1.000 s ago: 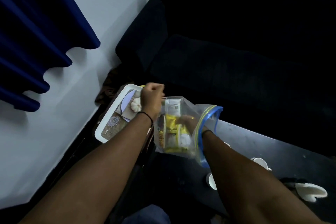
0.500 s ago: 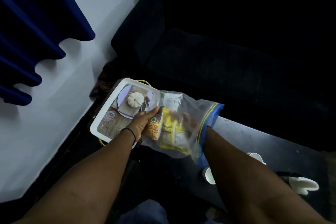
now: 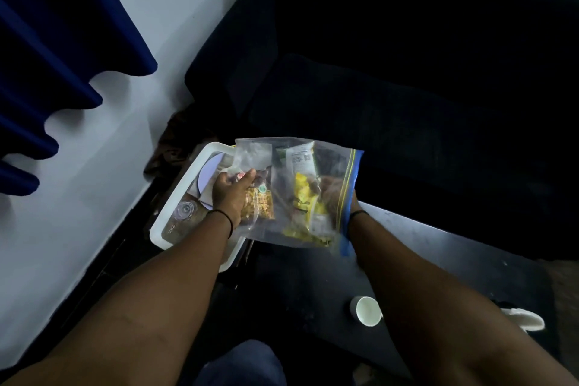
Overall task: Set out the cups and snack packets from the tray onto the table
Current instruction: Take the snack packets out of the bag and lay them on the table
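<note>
The left hand [image 3: 233, 194] grips the clear bag [image 3: 282, 222] from outside, steadying it over the tray [image 3: 175, 207] and counter [image 3: 438, 247] edge so the right hand [image 3: 332, 194] (inside, grip unclear) can reach the packets [image 3: 302, 197].

A clear bag [image 3: 300, 194] edged in blue with a yellow stripe holds yellow packets [image 3: 305, 207] and an orange-speckled packet [image 3: 260, 205]. At left, a white tray [image 3: 188, 194] carries a printed picture. A white cup [image 3: 366, 312] sits on the black table [image 3: 445, 247]; deep blue curtain [image 3: 47, 41] far left.
</note>
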